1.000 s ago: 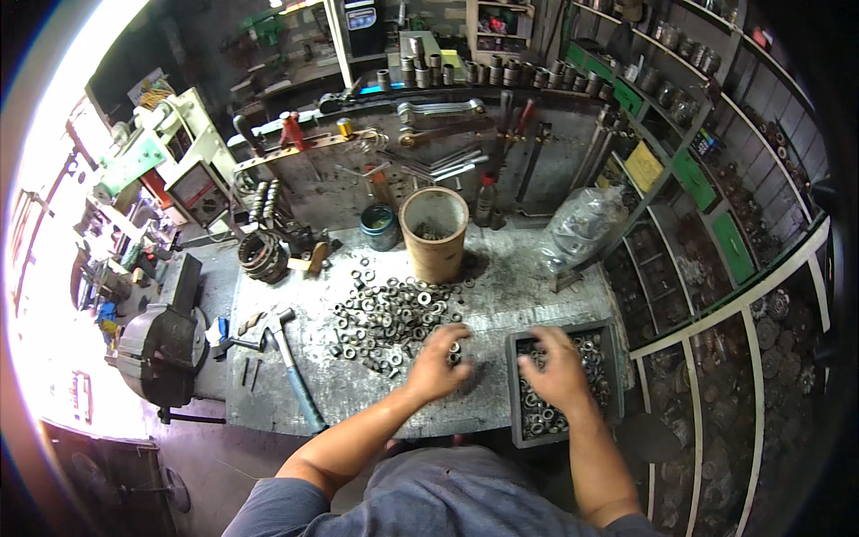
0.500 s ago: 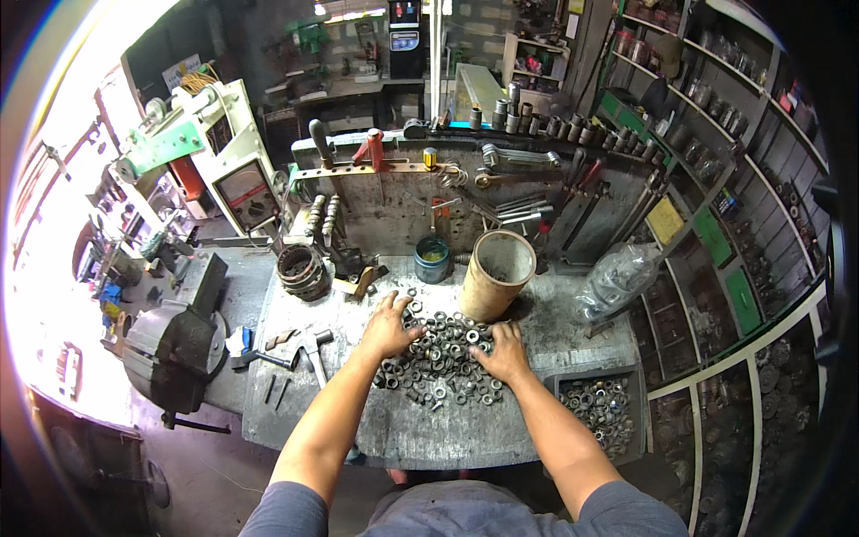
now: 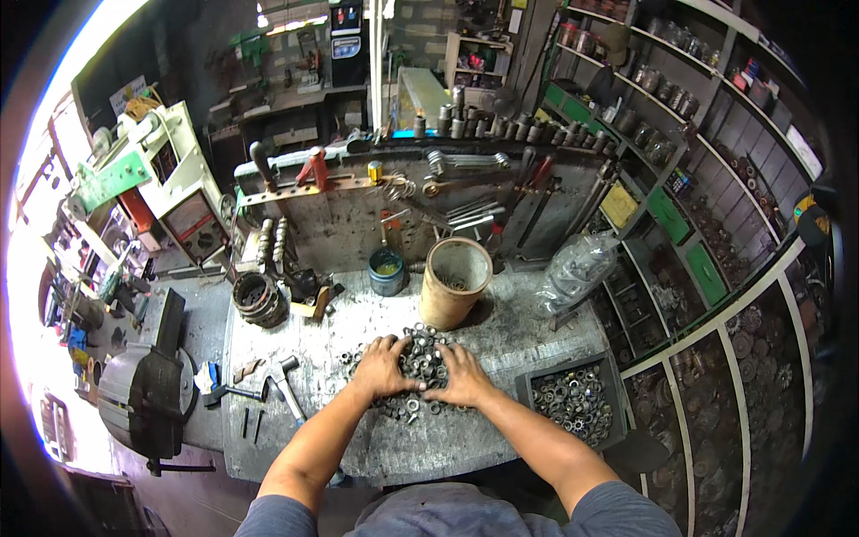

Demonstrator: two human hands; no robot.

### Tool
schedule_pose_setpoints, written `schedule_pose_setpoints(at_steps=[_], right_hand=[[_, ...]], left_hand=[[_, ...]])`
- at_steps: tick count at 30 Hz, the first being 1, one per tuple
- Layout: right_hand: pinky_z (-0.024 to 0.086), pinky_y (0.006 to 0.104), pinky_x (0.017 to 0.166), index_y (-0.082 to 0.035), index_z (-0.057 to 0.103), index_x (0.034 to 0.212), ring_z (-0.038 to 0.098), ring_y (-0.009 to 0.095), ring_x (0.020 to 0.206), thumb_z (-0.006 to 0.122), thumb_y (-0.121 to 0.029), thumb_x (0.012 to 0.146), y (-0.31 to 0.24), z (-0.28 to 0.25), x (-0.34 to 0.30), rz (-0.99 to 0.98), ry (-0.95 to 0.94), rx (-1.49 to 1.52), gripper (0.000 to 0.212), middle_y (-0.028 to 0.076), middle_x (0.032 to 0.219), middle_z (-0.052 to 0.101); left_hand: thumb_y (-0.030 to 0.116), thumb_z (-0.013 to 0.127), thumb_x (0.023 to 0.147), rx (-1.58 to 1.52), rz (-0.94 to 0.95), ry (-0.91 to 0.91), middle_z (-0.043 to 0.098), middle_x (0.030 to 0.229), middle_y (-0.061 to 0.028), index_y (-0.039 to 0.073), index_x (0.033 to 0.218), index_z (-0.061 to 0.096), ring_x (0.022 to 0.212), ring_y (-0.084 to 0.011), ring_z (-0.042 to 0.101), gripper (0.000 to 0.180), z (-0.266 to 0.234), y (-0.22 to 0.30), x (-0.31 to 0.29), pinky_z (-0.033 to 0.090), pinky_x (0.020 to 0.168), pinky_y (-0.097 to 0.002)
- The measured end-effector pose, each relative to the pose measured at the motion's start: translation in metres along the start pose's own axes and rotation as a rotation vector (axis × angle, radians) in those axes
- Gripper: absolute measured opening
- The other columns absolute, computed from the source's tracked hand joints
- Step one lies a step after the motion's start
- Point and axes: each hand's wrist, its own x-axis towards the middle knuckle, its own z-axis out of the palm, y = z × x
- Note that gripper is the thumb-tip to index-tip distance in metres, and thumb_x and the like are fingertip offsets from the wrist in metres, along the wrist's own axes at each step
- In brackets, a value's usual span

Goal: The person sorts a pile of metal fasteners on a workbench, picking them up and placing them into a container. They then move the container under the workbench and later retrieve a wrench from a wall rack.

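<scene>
Left hand [image 3: 380, 370] and right hand [image 3: 463, 379], thumbs nearly meeting, cup grey ring-shaped metal parts [image 3: 419, 362]; hard squeezing (they're loose) could scatter some.

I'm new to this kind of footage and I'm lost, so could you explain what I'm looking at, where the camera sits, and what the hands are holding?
There's no machine at work here, just a person's bare left hand and right hand. The camera is worn on the head, looking down; its wide lens bends straight edges.

The hands are spread around a pile of small metal parts, many ring-shaped. Whether any are gripped underneath is hidden. On the workbench behind the pile stand a tall tan container and a blue jar. A hammer lies to the left; a tray of similar parts sits right.
</scene>
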Motion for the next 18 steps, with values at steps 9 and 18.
schedule_pose_setpoints(at_steps=[9, 18], right_hand=[[0.049, 0.0557, 0.114, -0.014, 0.031, 0.166, 0.049, 0.055, 0.14, 0.085, -0.045, 0.077, -0.019, -0.016, -0.002, -0.089, -0.1, -0.002, 0.109, 0.036, 0.158, 0.035], [0.057, 0.0563, 0.101, -0.015, 0.045, 0.154, 0.064, 0.051, 0.12, 0.088, -0.027, 0.08, -0.021, -0.001, 0.0, -0.074, 0.1, 0.167, 0.087, 0.028, 0.141, 0.05]], left_hand=[[0.049, 0.091, 0.068, 0.125, -0.037, -0.181, 0.05, 0.157, -0.0226, 0.016, 0.158, 0.048, 0.146, -0.0444, 0.048, 0.105, -0.017, 0.021, -0.001, 0.043, 0.12, -0.0542], [0.026, 0.082, 0.076, -0.056, -0.13, 0.001, 0.063, 0.124, -0.0245, 0.003, 0.124, 0.059, 0.112, -0.0468, 0.068, 0.057, 0.013, 0.038, -0.01, 0.057, 0.097, -0.0523]])
